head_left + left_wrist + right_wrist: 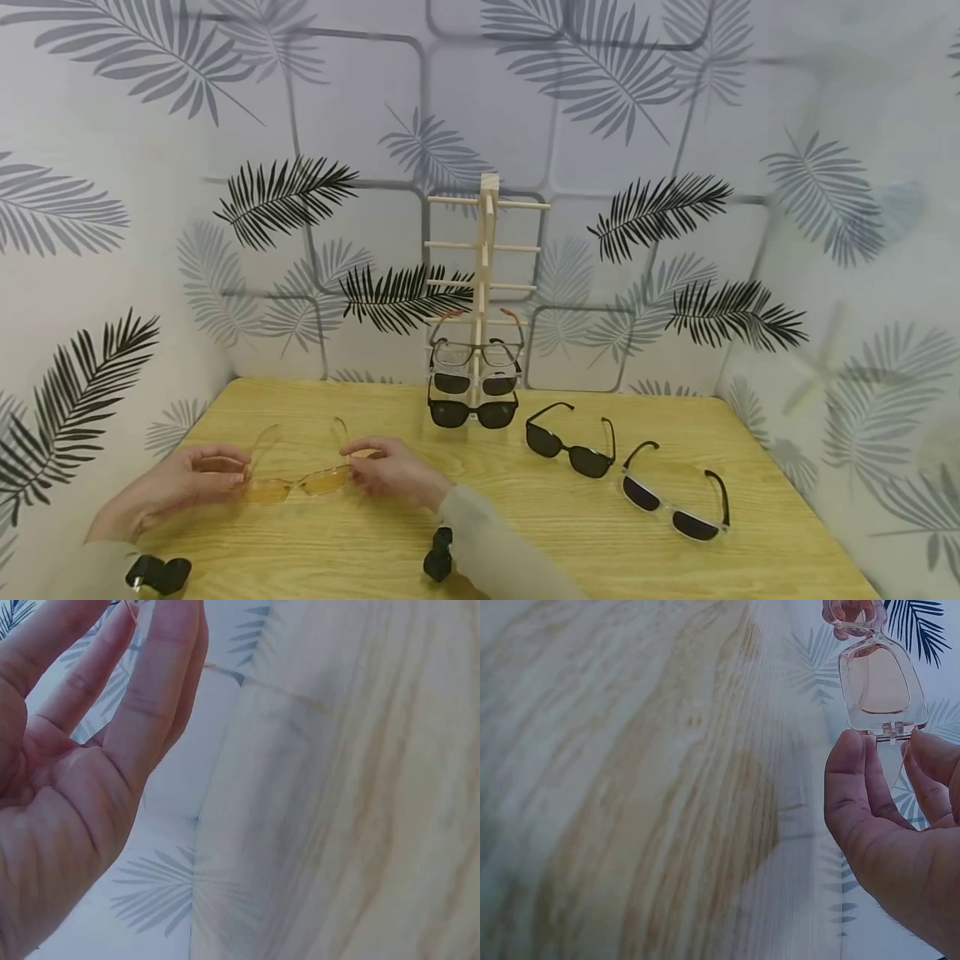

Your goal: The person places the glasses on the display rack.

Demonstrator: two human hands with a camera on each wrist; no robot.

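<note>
A pair of orange-tinted glasses [322, 481] with a clear frame is held between my two hands at the left front of the table, its temples spread toward the back. My left hand [197, 479] pinches the left hinge end between thumb and fingers. At the other end, my right hand [397, 472] pinches the right hinge corner. The right wrist view shows a tinted lens [883, 681] just beyond the thumb and fingertips. In the left wrist view the left hand [97, 727] has its fingertips cut off by the top edge.
A wooden display rack [483, 250] stands at the back centre, with several glasses on its lower rungs and bare rungs above. Black sunglasses [588, 461] and clear-framed dark sunglasses [693, 525] lie unfolded on the wooden table [562, 542] at the right. A leaf-patterned wall rises behind.
</note>
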